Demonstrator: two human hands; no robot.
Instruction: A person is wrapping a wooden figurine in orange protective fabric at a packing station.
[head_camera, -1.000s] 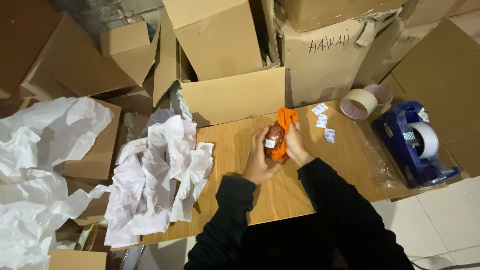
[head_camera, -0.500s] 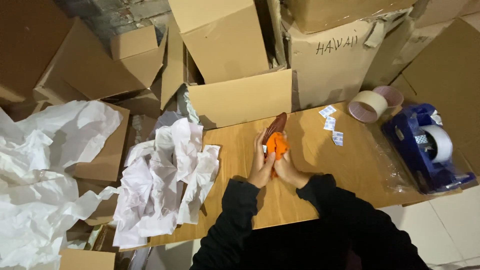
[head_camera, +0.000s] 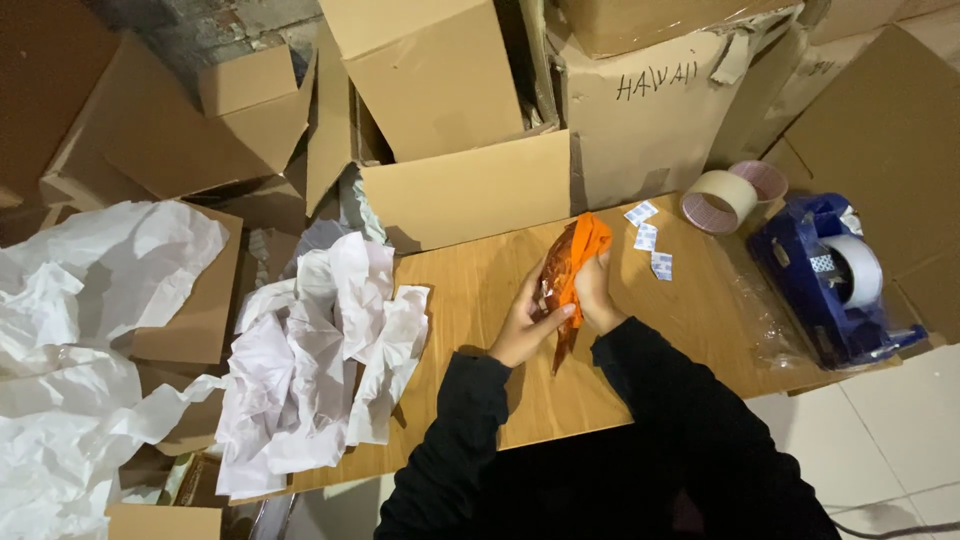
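Black sleeves fill the near edge, cut off at the bottom. Both hands meet mid-table: left hand fingers curled round the orange packet, right hand clamped behind it, fingertips hidden. Contents hard to make out. At nine o'clock, crumpled white paper. At two o'clock, tape rolls; the blue tape dispenser at three. Cardboard boxes at twelve.

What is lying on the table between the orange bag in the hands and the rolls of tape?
Three small white packets lie between the orange bag and the tape rolls, seen from the head camera.
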